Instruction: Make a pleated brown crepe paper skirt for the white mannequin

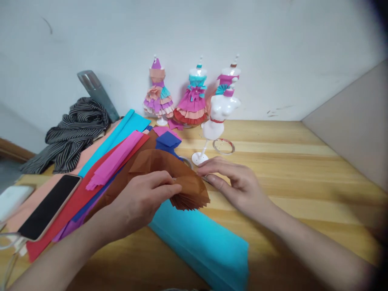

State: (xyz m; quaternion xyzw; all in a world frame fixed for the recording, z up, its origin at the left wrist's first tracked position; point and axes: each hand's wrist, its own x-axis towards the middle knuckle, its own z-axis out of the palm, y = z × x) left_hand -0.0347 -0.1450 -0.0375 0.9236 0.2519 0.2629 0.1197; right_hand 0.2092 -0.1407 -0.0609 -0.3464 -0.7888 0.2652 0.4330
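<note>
The left hand (145, 198) pinches the brown pleated paper (190, 190) between thumb and fingers, its fanned edge hanging toward 5 o'clock from the fingertips. The right hand (239, 188) sits at 3 o'clock of the paper, thumb and fingers drawn close together beside its edge; whether they grip anything cannot be told.

Taking the pleated paper as the centre of the dial and the wall (266, 48) as 12, a folded turquoise paper (209, 250) lies on the wooden surface (281, 161) at 5 o'clock. At 1 o'clock a white dress form (224, 107) stands on a round base, with a magenta neck band and a red band at its waist. A thin ring (223, 146) lies just right of that base.

Against the wall, a form in a peach and purple dress (158, 97) stands at 11, a form in a turquoise and magenta dress (194, 99) at 12, and a form with a magenta top (228, 76) at 1, partly hidden behind the white one. Dark blue paper (168, 140) lies at 11. Overlapping coloured sheets (106, 141) spread between 9 and 11, with a phone (50, 208) at 9 and a white case (13, 200) beyond it. A striped cloth (79, 129) is bunched at 10, beside a grey bottle (98, 95) leaning at an angle.
</note>
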